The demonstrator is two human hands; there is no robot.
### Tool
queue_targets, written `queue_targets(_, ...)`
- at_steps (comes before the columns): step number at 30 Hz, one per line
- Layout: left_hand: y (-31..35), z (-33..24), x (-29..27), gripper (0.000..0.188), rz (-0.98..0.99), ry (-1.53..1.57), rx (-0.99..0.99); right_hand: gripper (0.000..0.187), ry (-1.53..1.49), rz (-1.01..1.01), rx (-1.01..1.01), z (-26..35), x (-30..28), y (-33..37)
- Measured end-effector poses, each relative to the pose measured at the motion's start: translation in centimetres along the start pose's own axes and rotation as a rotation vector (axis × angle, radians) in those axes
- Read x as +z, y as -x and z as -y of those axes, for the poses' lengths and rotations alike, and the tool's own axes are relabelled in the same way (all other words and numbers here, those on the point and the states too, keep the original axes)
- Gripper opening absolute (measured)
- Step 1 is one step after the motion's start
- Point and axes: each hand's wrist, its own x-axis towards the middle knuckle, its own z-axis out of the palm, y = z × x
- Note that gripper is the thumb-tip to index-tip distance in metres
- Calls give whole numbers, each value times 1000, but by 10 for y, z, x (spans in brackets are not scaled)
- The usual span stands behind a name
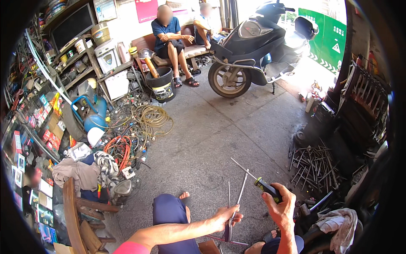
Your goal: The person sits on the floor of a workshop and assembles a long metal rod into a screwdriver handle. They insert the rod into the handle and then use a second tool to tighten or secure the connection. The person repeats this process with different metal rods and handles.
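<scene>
My right hand [282,204] is closed around the black and yellow-green handle of a screwdriver [266,188]. Its long thin shaft points up and to the left, over the floor. Beside it, my left hand [226,216] grips some T-handle wrenches [241,190]. Two of their metal rods rise above my fingers, and the crossbars show below, near my knees. The screwdriver and the upper end of the longer rod lie close together in view; whether they touch I cannot tell. My left palm is partly hidden.
A black scooter [253,51] stands beyond, near two seated people on a bench [186,48]. At right lies a heap of metal rods [315,167] below hanging wrenches [368,91]. Coiled hose [152,120], cables and a wooden chair [74,216] are at left; a black bucket [163,86] stands farther off.
</scene>
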Motion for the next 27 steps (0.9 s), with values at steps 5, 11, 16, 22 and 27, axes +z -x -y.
queue_targets(5,-4,5,-8,27,27,-6,19,31,493,198,14,-16,-1,3)
queue_targets(11,-5,8,-11,24,38,-38,-7,30,494,-9,-18,-14,-4,4)
queue_targets(16,-11,9,-12,24,20,4,50,27,481,-43,18,-2,-6,-1)
queue_targets(22,-9,4,-12,25,15,55,41,30,395,-99,-58,1,-6,-1)
queue_targets(27,-9,4,-10,27,10,43,37,36,431,9,-142,-8,-7,0)
